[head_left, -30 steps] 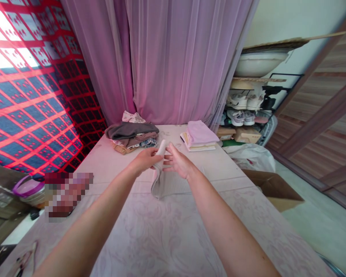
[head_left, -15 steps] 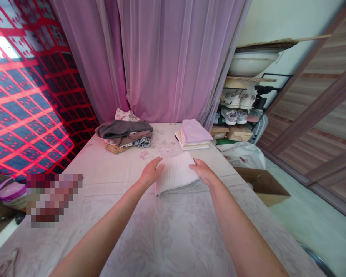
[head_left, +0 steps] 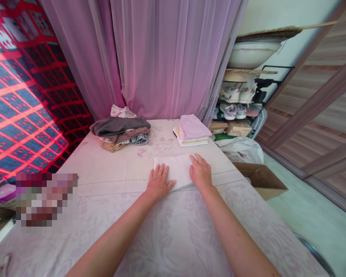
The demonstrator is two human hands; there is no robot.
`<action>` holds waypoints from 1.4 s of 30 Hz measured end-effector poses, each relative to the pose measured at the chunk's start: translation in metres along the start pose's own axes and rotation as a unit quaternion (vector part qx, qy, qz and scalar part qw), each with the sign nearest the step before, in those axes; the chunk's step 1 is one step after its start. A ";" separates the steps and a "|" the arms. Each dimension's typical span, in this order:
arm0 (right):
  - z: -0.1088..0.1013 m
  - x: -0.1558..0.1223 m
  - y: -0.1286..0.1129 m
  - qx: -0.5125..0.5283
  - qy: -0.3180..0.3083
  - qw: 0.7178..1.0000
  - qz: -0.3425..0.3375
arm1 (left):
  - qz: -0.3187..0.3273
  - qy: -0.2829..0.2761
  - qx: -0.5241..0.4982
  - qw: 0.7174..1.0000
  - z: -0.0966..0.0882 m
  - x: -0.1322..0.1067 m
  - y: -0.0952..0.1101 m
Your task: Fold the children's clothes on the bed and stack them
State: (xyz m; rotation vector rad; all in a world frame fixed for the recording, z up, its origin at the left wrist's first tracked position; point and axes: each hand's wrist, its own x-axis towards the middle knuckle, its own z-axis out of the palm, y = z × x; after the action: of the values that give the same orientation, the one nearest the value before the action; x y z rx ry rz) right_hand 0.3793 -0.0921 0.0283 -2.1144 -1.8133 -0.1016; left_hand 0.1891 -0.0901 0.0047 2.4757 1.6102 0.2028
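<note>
Fingers (head_left: 159, 172) spread flat, gripping nothing — on both edges of folded white cloth (head_left: 177, 169)

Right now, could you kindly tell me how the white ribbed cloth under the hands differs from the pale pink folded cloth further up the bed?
The white ribbed cloth shows a ribbed texture, while the pale pink folded cloth looks smoother. The white one lies alone, while the pink one tops a stack. The left hand and right hand rest on the white one, while no hand touches the pink one. Both are folded and lie on the same floral bedsheet.
</note>
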 end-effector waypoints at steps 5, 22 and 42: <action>0.004 0.005 -0.012 -0.036 -0.077 0.990 -0.115 | -0.005 0.039 0.020 0.999 -0.010 0.020 -0.009; 0.023 0.006 -0.009 -0.039 -0.176 0.982 -0.051 | 0.037 0.154 0.039 0.987 -0.001 0.024 -0.018; 0.027 0.010 0.013 0.086 -0.068 0.994 0.026 | 0.163 0.068 -0.011 0.984 0.030 -0.036 -0.020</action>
State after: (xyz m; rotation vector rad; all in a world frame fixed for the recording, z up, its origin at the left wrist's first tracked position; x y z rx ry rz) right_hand 0.3894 -0.0761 0.0033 -2.0890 -1.7696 0.2098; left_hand 0.1634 -0.1176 -0.0294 2.7470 1.2274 0.4408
